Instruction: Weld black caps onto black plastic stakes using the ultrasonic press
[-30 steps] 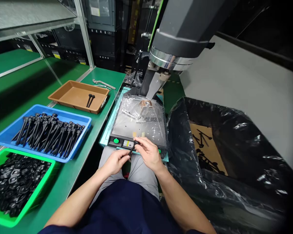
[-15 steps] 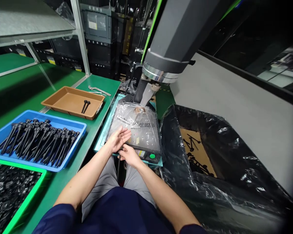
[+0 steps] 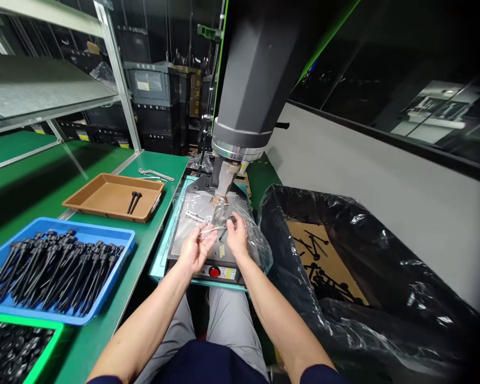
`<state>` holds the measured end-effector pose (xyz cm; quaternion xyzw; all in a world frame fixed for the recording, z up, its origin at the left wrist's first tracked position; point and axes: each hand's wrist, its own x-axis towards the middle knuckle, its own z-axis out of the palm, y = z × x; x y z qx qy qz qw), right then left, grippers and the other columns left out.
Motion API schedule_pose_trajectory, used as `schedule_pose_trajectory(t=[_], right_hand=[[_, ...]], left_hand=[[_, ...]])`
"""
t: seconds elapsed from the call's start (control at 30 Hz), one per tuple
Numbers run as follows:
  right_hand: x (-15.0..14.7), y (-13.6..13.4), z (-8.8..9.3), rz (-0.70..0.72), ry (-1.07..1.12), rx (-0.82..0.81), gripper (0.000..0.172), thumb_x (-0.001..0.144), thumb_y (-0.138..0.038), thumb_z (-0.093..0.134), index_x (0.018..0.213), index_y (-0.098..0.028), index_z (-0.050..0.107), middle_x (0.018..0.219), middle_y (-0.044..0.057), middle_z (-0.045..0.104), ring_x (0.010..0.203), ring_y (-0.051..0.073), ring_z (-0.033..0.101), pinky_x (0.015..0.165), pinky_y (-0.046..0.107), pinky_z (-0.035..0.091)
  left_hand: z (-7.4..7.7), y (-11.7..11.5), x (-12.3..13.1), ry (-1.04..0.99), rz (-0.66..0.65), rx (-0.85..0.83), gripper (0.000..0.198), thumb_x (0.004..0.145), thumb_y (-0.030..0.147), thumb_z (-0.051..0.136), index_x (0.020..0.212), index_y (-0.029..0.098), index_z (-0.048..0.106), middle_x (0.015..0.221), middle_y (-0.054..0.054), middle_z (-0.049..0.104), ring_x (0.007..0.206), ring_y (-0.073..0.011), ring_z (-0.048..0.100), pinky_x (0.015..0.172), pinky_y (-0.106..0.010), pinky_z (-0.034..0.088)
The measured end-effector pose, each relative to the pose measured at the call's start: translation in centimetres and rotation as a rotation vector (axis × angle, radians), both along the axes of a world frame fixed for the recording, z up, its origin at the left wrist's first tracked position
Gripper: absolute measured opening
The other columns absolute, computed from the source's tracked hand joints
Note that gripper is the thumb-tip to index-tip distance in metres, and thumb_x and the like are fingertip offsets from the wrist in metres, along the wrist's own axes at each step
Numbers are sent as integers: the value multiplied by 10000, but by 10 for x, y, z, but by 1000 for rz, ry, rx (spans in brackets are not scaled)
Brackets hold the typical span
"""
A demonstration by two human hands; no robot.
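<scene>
My right hand (image 3: 237, 237) pinches the dark round head of a long-shanked black bolt-like part (image 3: 232, 219), just in front of the metal fixture (image 3: 220, 209) under the machine head. A thin shiny shank runs left from there to my left hand (image 3: 197, 248). That hand is turned palm up, its thumb and curled fingers closed loosely round the shank's end. Both hands are over the plastic-covered machine base (image 3: 184, 234). Above the fixture stands the pale metal tip (image 3: 225, 178) of the grey machine head (image 3: 244, 90), apart from my fingers.
On the green bench, a blue tray (image 3: 130, 240) holds many similar black parts. A brown tray (image 3: 92, 200) holds two, with a wrench (image 3: 156, 174) behind it. A green bin (image 3: 58, 341) has black rings. Right, a black-lined box (image 3: 272, 224) holds loose parts. A red button (image 3: 214, 272) is on the base front.
My hands have risen from the base's front edge to the fixture, bringing the black part up from hanging to sideways. The view has shifted, and the button shows red instead of green.
</scene>
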<state>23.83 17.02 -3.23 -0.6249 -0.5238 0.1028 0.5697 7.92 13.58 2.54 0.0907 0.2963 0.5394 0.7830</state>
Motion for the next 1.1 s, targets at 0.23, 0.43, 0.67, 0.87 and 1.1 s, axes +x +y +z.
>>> schedule_pose_trajectory(t=[0.23,0.43,0.67,0.87,1.1], right_hand=[[6,37,27,32,-136,36,411,909,-382,454,1227,-174,611,1168,135,642,1101,270,560,990,445,418],[9,55,39,121,-121,9,380,892,-400,489,1170,-215,671,1133,99,675,1097,272,564,1004,430,399],[10,80,39,183,20,-83,324,802,-407,589,1022,-204,712,1009,89,717,987,283,611,916,398,459],[10,90,37,214,40,-91,384,776,-456,601,1007,-164,694,922,86,723,856,261,634,810,363,490],[21,86,40,233,71,-86,337,783,-463,580,919,-182,705,914,74,723,898,257,638,795,352,498]], left_hand=[[-5,-5,4,-17,-7,27,321,961,261,492,1225,94,565,1191,-184,671,952,-229,715,842,-339,601],[-3,-4,4,-3,-25,35,359,943,262,530,1257,89,551,1235,-198,652,949,-238,716,862,-352,590],[-6,4,4,-11,-29,46,346,948,267,520,1252,103,551,1256,-195,644,942,-228,718,856,-347,588],[-6,9,2,-15,-7,20,341,947,263,521,1236,85,557,1217,-203,661,919,-226,723,839,-340,593],[-13,14,-2,-11,-11,25,334,942,263,528,1226,93,570,1198,-190,672,929,-227,720,871,-363,583]])
